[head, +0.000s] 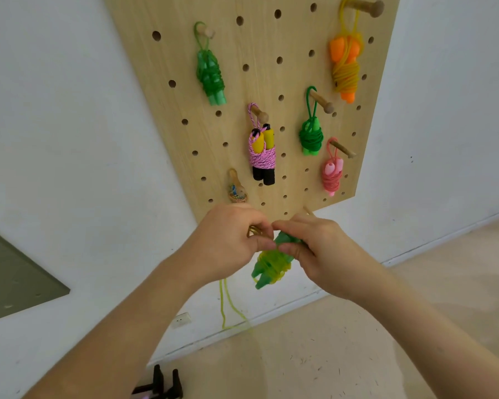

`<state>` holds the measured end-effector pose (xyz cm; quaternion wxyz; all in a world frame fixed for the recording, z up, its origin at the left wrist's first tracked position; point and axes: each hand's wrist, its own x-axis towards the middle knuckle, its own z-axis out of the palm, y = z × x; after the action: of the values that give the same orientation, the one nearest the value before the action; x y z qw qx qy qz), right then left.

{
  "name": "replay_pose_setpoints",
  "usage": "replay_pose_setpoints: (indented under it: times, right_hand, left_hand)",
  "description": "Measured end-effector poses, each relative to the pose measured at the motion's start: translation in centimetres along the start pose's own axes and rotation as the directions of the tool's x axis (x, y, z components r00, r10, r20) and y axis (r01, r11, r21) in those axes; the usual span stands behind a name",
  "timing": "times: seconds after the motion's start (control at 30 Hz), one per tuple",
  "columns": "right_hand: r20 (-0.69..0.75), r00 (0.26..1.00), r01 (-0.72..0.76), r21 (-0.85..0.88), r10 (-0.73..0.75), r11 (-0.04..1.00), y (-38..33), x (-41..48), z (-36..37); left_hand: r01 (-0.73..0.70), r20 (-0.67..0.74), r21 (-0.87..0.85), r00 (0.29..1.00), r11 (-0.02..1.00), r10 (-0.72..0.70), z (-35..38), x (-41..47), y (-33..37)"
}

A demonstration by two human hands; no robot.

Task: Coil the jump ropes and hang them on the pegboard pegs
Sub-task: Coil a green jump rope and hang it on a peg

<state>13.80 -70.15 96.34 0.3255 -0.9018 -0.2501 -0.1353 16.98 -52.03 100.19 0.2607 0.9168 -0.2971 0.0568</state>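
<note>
Just below the pegboard [260, 38]: right hand [323, 254] curled round the green-handled jump rope [271, 266], cord part-wound. Left hand [228, 243] pinches its yellow cord; a loose loop dangles beneath.

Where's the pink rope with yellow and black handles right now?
Head view: the pink rope hangs on a peg at the pegboard middle, left of the dark green bundle.

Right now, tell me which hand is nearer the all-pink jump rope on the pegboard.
Right. The right hand is below the all-pink jump rope; the left hand is below it and farther left.
</note>
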Motion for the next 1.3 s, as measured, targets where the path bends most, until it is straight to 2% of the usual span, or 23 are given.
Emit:
replay_pose_setpoints:
  times: [0.1, 0.2, 0.27, 0.33, 0.43, 0.53, 0.63, 0.7, 0.77, 0.83, 0.9, 1.0, 1.13, 1.2, 1.3]
  right_hand:
    - [0.025, 1.0, 0.003, 0.031, -0.004, 1.0, -0.4, -0.4, -0.3]
    - [0.042, 0.996, -0.078, 0.107, 0.074, 0.991, -0.6, -0.5, -1.1]
    - [0.059, 0.988, -0.151, 0.136, 0.145, 0.979, -0.4, -0.5, -1.6]
    - [0.054, 0.985, -0.167, 0.093, 0.163, 0.982, -0.4, -0.4, -1.9]
    - [0.042, 0.984, -0.172, -0.052, 0.174, 0.984, -0.5, -0.1, -1.9]
    - [-0.095, 0.961, -0.258, 0.014, 0.258, 0.966, 0.1, 0.6, -1.6]
    - [-0.223, 0.923, -0.317, 0.027, 0.315, 0.948, 0.4, 0.6, -0.7]
    - [-0.232, 0.934, -0.282, -0.006, 0.273, 0.959, 0.2, 0.1, 0.0]
    - [-0.211, 0.957, -0.2, 0.008, 0.197, 0.98, 0.0, -0.6, 0.2]
    - [-0.178, 0.975, -0.126, 0.041, 0.131, 0.991, 0.2, -1.1, -0.1]
    - [-0.152, 0.979, -0.113, 0.13, 0.132, 0.985, 0.1, -1.7, -0.6]
    - [-0.06, 0.986, -0.134, 0.282, 0.157, 0.95, -0.3, -2.6, -0.8]
    - [0.084, 0.973, -0.219, 0.638, 0.216, 0.738, -0.1, -2.7, -1.4]
    - [0.099, 0.972, -0.215, 0.745, 0.215, 0.631, -0.2, -2.6, -1.7]
    - [0.098, 0.968, -0.208, 0.833, 0.232, 0.514, -0.4, -2.6, -1.3]
  left_hand:
    - [0.174, 0.145, -0.221, 0.979, 0.96, -0.144, -0.7, 0.6, 0.2]
    - [0.234, 0.181, -0.373, 0.967, 0.898, -0.176, -1.2, 0.7, 0.0]
    - [0.242, 0.17, -0.374, 0.967, 0.895, -0.191, -1.3, 0.8, 0.1]
    - [0.22, 0.174, -0.327, 0.97, 0.919, -0.17, -1.5, 0.8, 0.6]
    - [0.07, 0.169, -0.152, 0.985, 0.986, -0.043, -1.9, 0.2, 2.5]
    - [-0.084, 0.115, -0.012, 0.99, 0.996, 0.084, -1.8, -0.6, 4.1]
    - [-0.066, 0.12, -0.055, 0.99, 0.996, 0.072, -0.7, -1.4, 5.2]
    - [-0.031, 0.126, -0.097, 0.991, 0.995, 0.043, -0.2, -1.6, 5.6]
    - [0.065, 0.1, -0.193, 0.994, 0.979, -0.047, -0.6, -1.1, 4.8]
    - [0.158, 0.088, -0.3, 0.987, 0.941, -0.138, -1.2, -0.1, 3.5]
    - [0.221, 0.107, -0.384, 0.975, 0.896, -0.195, -1.7, 0.5, 2.2]
    - [0.262, 0.199, -0.442, 0.961, 0.858, -0.191, -1.3, 0.8, 0.9]
    - [0.344, 0.303, -0.569, 0.932, 0.747, -0.199, -0.1, 0.7, -0.1]
    - [0.397, 0.339, -0.657, 0.915, 0.642, -0.219, 0.8, 0.5, 0.0]
    - [0.487, 0.4, -0.797, 0.869, 0.356, -0.291, 1.8, 0.0, 0.4]
